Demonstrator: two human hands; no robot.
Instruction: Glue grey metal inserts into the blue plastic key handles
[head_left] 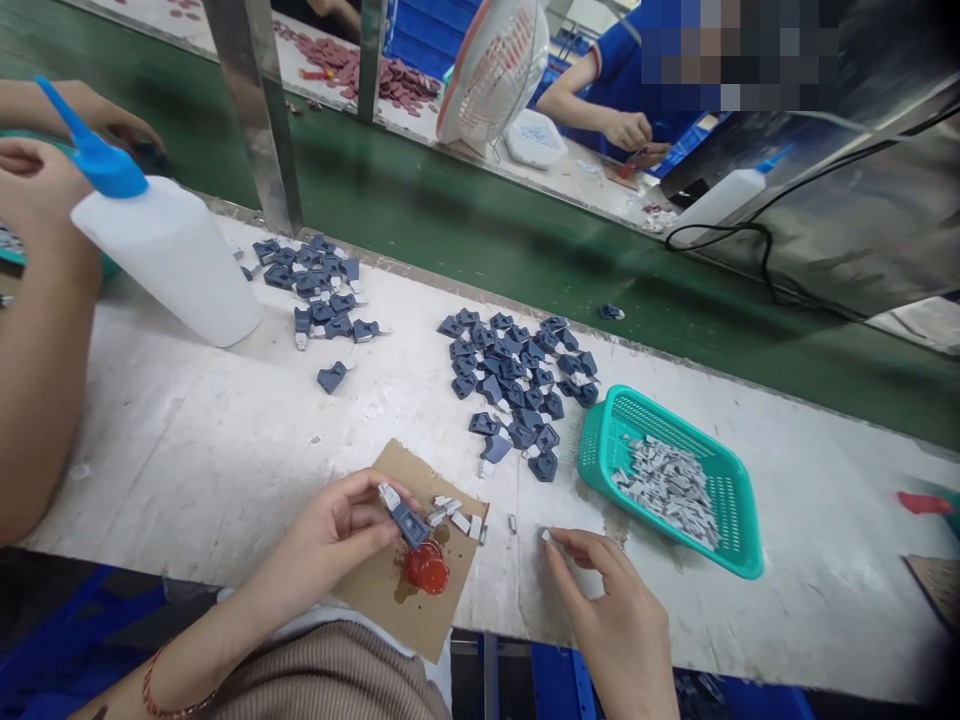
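My left hand [337, 535] pinches a small dark blue plastic part [405, 518] with a pale metal tip, held over a brown cardboard scrap [442, 610]. On the cardboard sits a blob of red glue [427, 567] and a few small grey pieces [454, 514]. My right hand [611, 605] rests on the white table, its fingertips touching a tiny grey piece [547, 536]. A heap of the same blue parts [517, 380] lies just beyond. A teal basket [742, 555] holding several grey metal pieces sits to the right of that heap.
A white squeeze bottle [165, 250] with a blue nozzle stands at the left, by another person's arm [37, 330]. A second cluster of blue parts [319, 290] lies behind it. A green conveyor belt [465, 230], a white fan [495, 70] and a person in blue [622, 90] are beyond.
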